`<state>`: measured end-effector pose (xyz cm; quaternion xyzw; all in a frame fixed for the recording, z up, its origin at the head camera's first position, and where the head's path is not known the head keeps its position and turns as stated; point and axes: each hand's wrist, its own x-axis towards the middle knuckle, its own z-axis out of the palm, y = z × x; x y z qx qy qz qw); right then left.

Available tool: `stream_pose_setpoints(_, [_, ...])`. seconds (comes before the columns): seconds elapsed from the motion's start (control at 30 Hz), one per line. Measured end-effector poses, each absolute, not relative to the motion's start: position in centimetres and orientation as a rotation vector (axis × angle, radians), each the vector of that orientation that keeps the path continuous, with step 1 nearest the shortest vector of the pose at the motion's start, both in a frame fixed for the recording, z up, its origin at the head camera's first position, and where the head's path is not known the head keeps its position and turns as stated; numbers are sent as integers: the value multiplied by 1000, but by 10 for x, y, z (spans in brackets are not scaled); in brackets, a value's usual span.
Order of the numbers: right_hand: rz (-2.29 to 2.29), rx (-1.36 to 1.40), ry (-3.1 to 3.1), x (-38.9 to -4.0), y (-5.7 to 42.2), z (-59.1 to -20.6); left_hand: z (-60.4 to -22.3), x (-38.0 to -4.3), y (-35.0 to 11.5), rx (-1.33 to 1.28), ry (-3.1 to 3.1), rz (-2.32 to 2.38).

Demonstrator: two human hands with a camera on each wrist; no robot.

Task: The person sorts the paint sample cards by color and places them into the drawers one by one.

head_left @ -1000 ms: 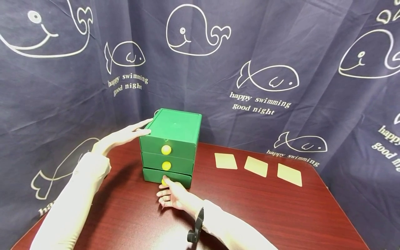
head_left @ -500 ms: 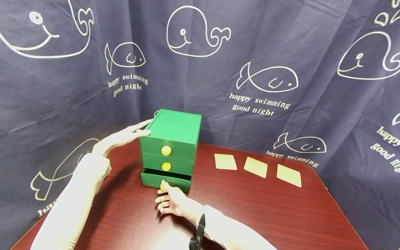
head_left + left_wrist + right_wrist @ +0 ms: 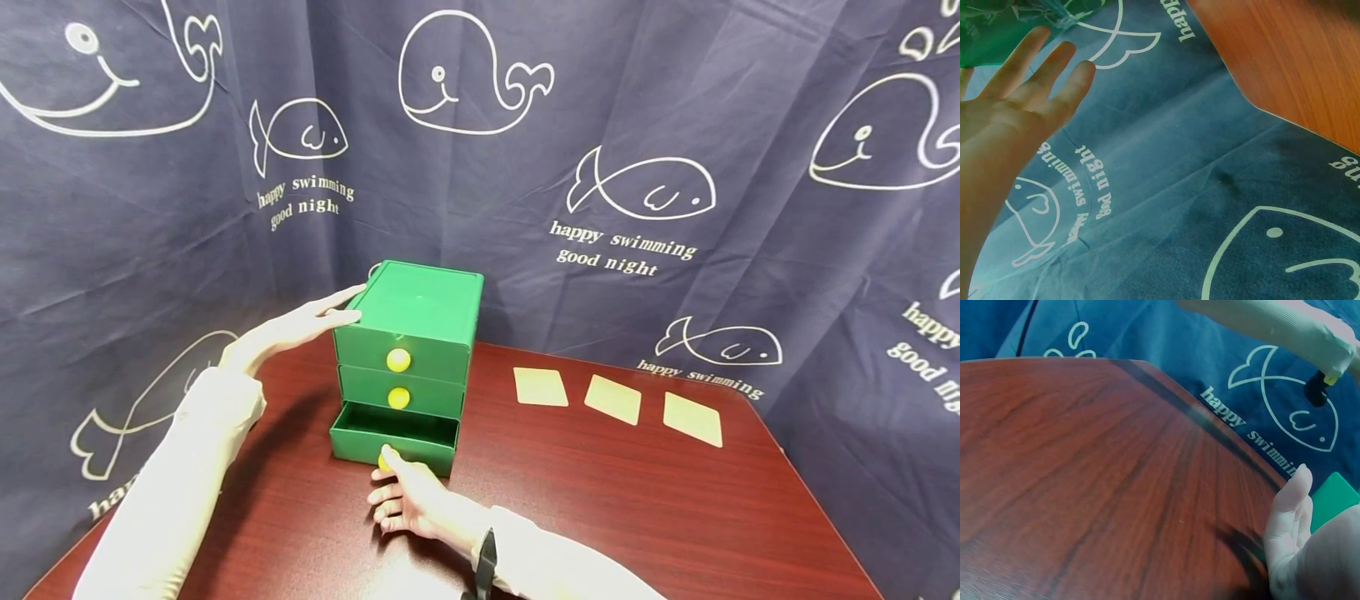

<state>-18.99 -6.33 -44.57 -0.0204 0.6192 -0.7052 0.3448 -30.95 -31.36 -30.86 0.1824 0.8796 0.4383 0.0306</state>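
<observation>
A green cabinet (image 3: 423, 300) with three stacked drawers, each with a round yellow knob, stands on the table. Its bottom drawer (image 3: 356, 444) is pulled partway out, and the inside that shows holds nothing. My right hand (image 3: 422, 502) pinches the bottom drawer's yellow knob (image 3: 386, 463) with thumb and index finger, the other fingers spread below. My left hand (image 3: 296, 327) rests with extended fingers on the cabinet's upper left edge. In the left wrist view the fingers of that left hand (image 3: 1019, 103) reach to the green cabinet (image 3: 991, 31). The upper two drawers are closed.
Three pale yellow square sheets (image 3: 615, 400) lie in a row on the reddish-brown wooden table (image 3: 637, 500), right of the cabinet. A dark blue curtain (image 3: 517, 200) with white whale and fish drawings hangs close behind and beside the table.
The bottom drawer has slid out toward me, from nearly closed to partway open, with my right hand drawing its knob. My left hand has stayed on the cabinet's edge.
</observation>
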Motion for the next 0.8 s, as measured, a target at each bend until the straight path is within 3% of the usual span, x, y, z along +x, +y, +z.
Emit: stream_pose_setpoints(0.8, [-1855, -63, 1603, -164, -63, -443, -310, -311, -314, 608, 2693, 1337])
